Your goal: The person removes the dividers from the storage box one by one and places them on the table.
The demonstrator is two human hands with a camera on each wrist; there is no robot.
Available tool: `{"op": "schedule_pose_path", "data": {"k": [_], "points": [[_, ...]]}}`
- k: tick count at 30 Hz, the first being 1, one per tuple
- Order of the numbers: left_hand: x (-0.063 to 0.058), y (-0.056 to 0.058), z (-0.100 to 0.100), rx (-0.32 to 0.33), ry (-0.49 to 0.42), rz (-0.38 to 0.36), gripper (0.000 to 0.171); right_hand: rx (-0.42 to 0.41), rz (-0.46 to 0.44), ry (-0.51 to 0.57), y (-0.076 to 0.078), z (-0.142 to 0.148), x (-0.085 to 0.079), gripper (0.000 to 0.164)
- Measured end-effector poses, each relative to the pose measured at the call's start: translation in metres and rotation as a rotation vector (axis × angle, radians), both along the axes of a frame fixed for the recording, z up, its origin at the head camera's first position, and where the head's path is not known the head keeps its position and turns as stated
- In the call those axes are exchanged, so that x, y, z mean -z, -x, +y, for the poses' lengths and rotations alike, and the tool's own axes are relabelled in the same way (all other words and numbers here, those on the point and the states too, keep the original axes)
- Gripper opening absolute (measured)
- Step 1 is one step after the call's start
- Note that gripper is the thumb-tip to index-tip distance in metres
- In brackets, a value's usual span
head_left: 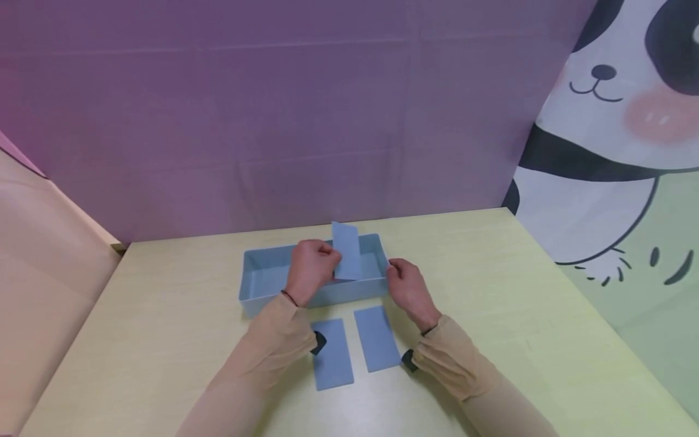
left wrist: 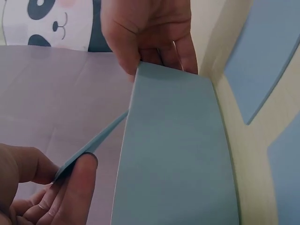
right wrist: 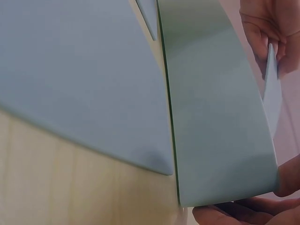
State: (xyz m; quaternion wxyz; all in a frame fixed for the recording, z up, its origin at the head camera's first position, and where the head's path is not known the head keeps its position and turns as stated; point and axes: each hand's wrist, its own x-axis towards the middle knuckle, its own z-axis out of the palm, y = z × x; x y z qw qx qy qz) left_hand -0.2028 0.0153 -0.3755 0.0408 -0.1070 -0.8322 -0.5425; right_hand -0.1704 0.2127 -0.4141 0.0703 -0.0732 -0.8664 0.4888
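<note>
A long, shallow blue box stands on the table, its open top facing up. My left hand pinches a thin blue divider panel by its left edge, thumb on one face and fingers on the other. The panel stands nearly upright over the right half of the box, its lower end down at the front wall. At the box's right end my right hand grips the wall, thumb at the rim and fingers around the outside. In the left wrist view, the pinched panel slants behind the box's front wall.
Two more flat blue panels, a left one and a right one, lie on the table in front of the box. Behind the table hangs a purple cloth; a panda-printed cloth borders the right side.
</note>
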Motion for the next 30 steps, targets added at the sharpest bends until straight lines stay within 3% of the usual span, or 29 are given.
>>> {"op": "schedule_pose_path", "data": {"k": [13,30], "points": [[0.002,-0.011,-0.010,-0.045,-0.096,-0.098,0.014,0.003,0.004,0.002,0.000,0.000,-0.001,0.036],[0.011,-0.042,-0.033,-0.043,-0.038,-0.114,0.011,0.002,-0.002,-0.001,0.000,0.000,0.001,0.036]]}}
